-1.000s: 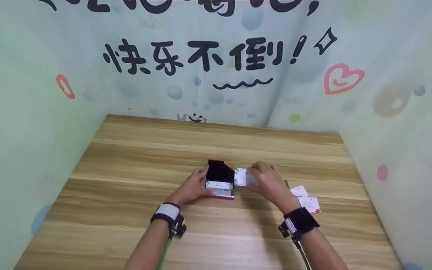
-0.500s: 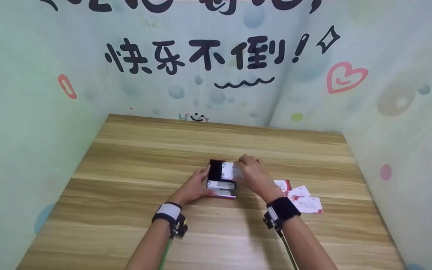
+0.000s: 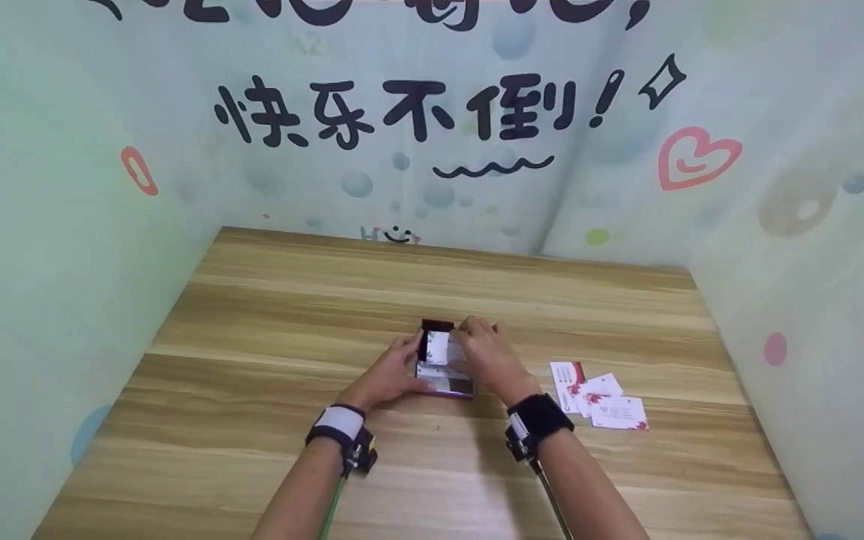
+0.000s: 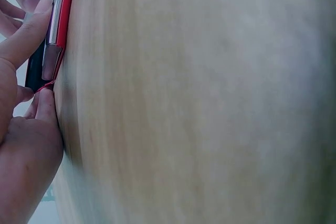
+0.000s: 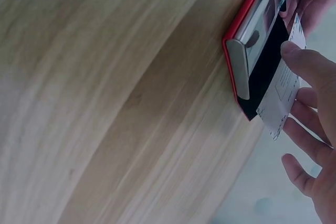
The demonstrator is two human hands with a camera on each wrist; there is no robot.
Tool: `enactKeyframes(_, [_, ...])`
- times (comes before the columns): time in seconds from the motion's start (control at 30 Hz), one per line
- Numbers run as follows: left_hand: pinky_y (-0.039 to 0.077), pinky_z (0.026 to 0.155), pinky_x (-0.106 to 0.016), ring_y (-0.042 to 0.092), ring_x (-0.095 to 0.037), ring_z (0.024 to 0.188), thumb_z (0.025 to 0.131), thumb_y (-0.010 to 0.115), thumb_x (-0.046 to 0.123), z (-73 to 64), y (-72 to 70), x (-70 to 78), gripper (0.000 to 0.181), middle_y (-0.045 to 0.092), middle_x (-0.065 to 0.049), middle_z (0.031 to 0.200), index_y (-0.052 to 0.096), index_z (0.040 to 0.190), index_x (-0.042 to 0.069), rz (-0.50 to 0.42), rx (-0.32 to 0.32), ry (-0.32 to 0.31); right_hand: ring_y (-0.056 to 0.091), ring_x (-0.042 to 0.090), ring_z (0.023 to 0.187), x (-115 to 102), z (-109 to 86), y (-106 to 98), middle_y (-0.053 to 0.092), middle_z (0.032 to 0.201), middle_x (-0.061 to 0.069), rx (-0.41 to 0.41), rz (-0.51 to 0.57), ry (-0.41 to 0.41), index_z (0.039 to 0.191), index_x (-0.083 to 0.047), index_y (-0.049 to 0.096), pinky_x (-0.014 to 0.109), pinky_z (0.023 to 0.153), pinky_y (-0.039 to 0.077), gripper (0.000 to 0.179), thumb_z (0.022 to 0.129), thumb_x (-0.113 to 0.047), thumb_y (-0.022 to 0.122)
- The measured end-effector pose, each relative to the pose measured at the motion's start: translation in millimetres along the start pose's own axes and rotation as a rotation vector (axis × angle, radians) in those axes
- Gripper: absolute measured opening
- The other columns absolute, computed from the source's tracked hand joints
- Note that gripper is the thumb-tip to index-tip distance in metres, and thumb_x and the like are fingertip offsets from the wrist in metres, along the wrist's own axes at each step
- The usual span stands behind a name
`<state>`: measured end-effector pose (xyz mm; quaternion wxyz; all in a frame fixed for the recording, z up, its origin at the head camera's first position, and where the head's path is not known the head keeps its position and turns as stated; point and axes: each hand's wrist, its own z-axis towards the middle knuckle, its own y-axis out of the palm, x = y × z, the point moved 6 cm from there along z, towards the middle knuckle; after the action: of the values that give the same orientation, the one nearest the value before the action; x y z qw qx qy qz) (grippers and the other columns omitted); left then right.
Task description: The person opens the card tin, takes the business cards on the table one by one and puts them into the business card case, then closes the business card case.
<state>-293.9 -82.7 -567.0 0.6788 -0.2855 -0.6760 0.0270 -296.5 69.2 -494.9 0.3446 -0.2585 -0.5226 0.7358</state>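
Note:
An opened business card case [image 3: 456, 386] lies on the table, its black-lined flap folded back. It has a red outside [image 4: 64, 17] and a shiny metal compartment [image 5: 240, 66]. My left hand [image 3: 385, 375] grips the case by its left side, thumb at the front and fingers at the far edge. Between the thumb and fingers of my right hand [image 3: 493, 361] is a white business card [image 5: 279, 95] with a leafy printed edge. In the head view that card [image 3: 437, 348] is above the black lining, partly covered by the right hand. A strip of another card shows inside the case.
Several cards lie to the right of the case: an upright one with a red edge [image 3: 565, 379], a tilted white one [image 3: 606, 388] and one with red flowers [image 3: 619, 413] overlap. Printed cloth walls [image 3: 372, 187] close off the wooden table [image 3: 289, 300] behind and at both sides.
My right hand has carried the business card leftward, from beside the case to over its black lining. The cards on the right are now uncovered. My left hand keeps its hold on the case.

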Motion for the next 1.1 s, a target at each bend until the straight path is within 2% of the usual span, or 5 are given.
enactKeyframes(0.33, [0.027,0.125,-0.046,0.035,-0.037,0.146,0.079,0.085,0.02,-0.5,-1.4,-0.2,0.106,0.033,-0.024,0.156,0.018,0.159,0.005,0.072,0.016,0.006,0.062,0.032,0.103,-8.5,2.1,13.8,0.065,0.112,0.016,-0.035,-0.001,0.003,0.111,-0.001,0.071,0.05,0.083,0.052,0.043,0.083,-0.033,0.08])
enactKeyframes(0.5, [0.023,0.126,-0.046,0.031,-0.036,0.149,0.079,0.085,0.022,-0.2,-1.3,-1.2,0.106,0.029,-0.022,0.159,0.018,0.16,0.011,0.068,0.01,-0.026,0.065,0.032,0.1,-10.2,1.8,17.6,0.066,0.111,0.016,-0.039,-0.006,0.019,0.111,-0.001,0.072,0.05,0.083,0.053,0.043,0.083,-0.032,0.08])
enactKeyframes(0.7, [0.023,0.126,-0.046,0.032,-0.036,0.148,0.078,0.086,0.02,-0.6,-0.5,-2.3,0.106,0.03,-0.023,0.158,0.019,0.16,0.011,0.049,0.012,-0.024,0.065,0.032,0.098,-11.2,2.2,20.5,0.065,0.11,0.016,-0.056,0.0,0.028,0.111,-0.001,0.072,0.051,0.084,0.054,0.044,0.083,-0.033,0.08])
enactKeyframes(0.97, [0.023,0.126,-0.047,0.033,-0.037,0.147,0.079,0.085,0.017,-0.8,-0.5,0.5,0.104,0.032,-0.024,0.156,0.02,0.16,0.007,0.027,0.021,-0.015,0.061,0.036,0.102,-7.6,1.2,27.2,0.063,0.11,0.017,-0.099,0.153,0.071,0.12,-0.01,0.073,0.053,0.087,0.051,0.038,0.085,-0.022,0.078])
enactKeyframes(1.1, [0.023,0.126,-0.047,0.032,-0.037,0.148,0.079,0.085,0.018,-1.0,-0.6,0.0,0.104,0.031,-0.023,0.157,0.02,0.16,0.008,0.036,0.017,-0.024,0.059,0.035,0.102,-9.4,-1.6,29.3,0.062,0.11,0.018,-0.097,0.157,0.064,0.121,-0.013,0.074,0.054,0.086,0.051,0.034,0.087,-0.019,0.076])
